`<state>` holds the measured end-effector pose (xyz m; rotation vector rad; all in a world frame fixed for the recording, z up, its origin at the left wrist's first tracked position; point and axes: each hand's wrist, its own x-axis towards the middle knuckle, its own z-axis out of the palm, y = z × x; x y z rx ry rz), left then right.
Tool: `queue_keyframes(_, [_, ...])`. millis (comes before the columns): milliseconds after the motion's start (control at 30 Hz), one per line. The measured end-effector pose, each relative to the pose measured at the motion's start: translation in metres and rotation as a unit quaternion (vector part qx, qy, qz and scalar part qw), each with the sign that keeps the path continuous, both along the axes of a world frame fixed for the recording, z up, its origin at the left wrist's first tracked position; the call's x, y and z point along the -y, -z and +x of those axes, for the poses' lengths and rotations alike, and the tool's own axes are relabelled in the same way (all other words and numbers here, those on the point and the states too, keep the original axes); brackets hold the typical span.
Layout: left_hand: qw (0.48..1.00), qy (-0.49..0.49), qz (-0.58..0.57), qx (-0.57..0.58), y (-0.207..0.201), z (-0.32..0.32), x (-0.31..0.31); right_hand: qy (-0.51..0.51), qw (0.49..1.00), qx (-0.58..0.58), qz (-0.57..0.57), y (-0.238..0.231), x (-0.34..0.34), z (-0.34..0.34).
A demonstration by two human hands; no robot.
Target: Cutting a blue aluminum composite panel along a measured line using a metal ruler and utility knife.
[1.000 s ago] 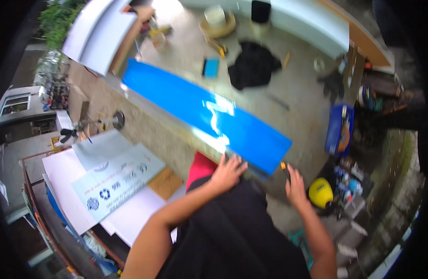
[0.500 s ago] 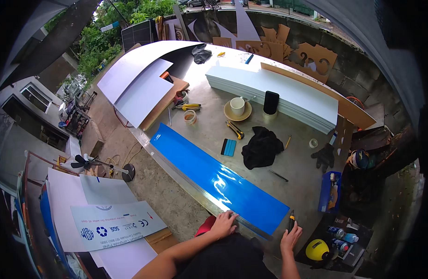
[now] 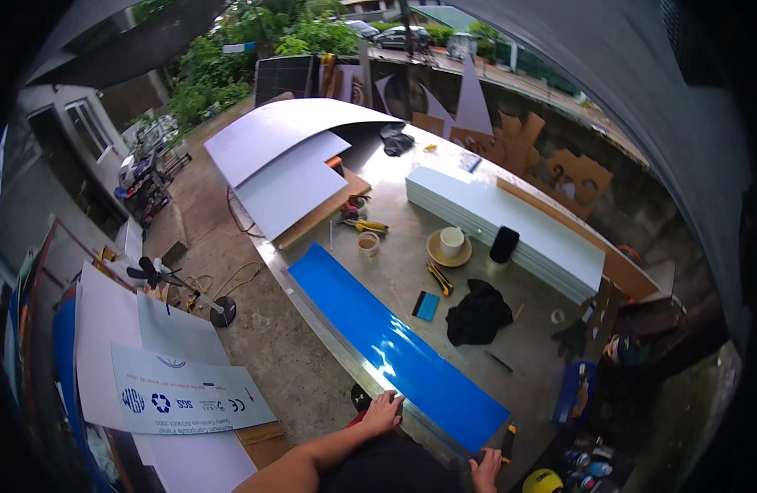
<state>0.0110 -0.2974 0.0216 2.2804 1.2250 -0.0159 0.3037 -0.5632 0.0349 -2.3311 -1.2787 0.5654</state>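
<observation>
A long glossy blue sheet (image 3: pixel 395 345) runs diagonally across the grey table (image 3: pixel 378 283), with a metal strip (image 3: pixel 423 431) along its near edge. My left hand (image 3: pixel 382 413) rests on that near edge, fingers stretched over the strip. At the sheet's near right corner is my right hand (image 3: pixel 485 471), fingers bent around something dark and small that I cannot make out. A yellow-and-black utility knife (image 3: pixel 508 444) lies just beyond its fingertips, apparently apart from the hand. Beyond the sheet are a blue squeegee (image 3: pixel 426 306), another utility knife (image 3: pixel 440 279) and a black cloth (image 3: pixel 478 314).
A cup (image 3: pixel 451 240) on a saucer, a phone (image 3: pixel 504 244) and stacked white panels (image 3: pixel 510 226) stand farther back. White sheets (image 3: pixel 288 185) cover the far left. A blue bin (image 3: pixel 574 393) and a yellow round object (image 3: pixel 543 481) are at right. A fan (image 3: pixel 161 275) stands left.
The view has tilted up and shifted. My right hand has moved from holding the utility knife to the sheet's near corner, with the knife now beside it. My left hand stays on the near edge.
</observation>
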Motion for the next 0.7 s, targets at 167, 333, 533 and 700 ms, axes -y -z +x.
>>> queue_keyframes(167, [0.999, 0.031, -0.017, 0.009, 0.008, 0.009, -0.015, -0.028, 0.998, 0.025, -0.050, 0.022, 0.013, 0.013])
queue_keyframes(333, [0.998, 0.040, 0.018, 0.043, 0.025, 0.007, -0.020, -0.049, 0.997, 0.023, -0.057, 0.021, 0.016, 0.014])
queue_keyframes(533, [0.996, 0.035, 0.031, 0.080, 0.044, 0.007, -0.032, -0.039, 0.999, -0.017, -0.019, 0.012, 0.008, 0.015])
queue_keyframes(700, [0.993, 0.042, 0.012, 0.105, 0.022, 0.000, -0.067, -0.027, 0.999, -0.036, 0.013, 0.020, -0.023, 0.014])
